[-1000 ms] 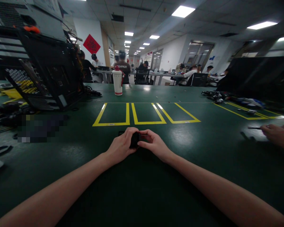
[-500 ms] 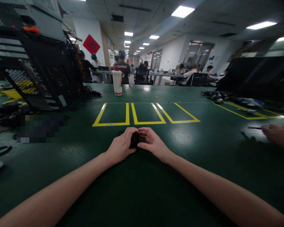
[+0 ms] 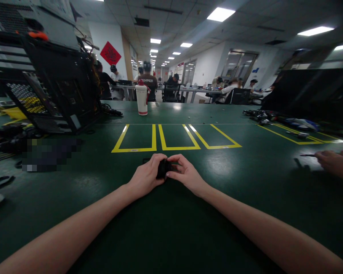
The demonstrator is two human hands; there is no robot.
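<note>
A small black object (image 3: 162,169) rests on the green table (image 3: 171,228) between my two hands; its kind is too dark to make out. My left hand (image 3: 147,175) is wrapped over its left side, and a bit of black shows beyond the knuckles. On the other side, my right hand (image 3: 185,173) curves its thumb and fingertips against the right end of the object. Both forearms reach in from the lower corners.
Yellow tape outlines (image 3: 178,147) lie just beyond my hands. A white tumbler (image 3: 142,99) stands behind them. An open black computer case (image 3: 57,87) is at left. At right, another person's hand (image 3: 334,163) holds a thin tool. Cables (image 3: 263,115) lie at back right.
The fingers of my right hand have curled in slightly around the right end of the black object. My left hand stays in place. The other person's hand has shifted a little.
</note>
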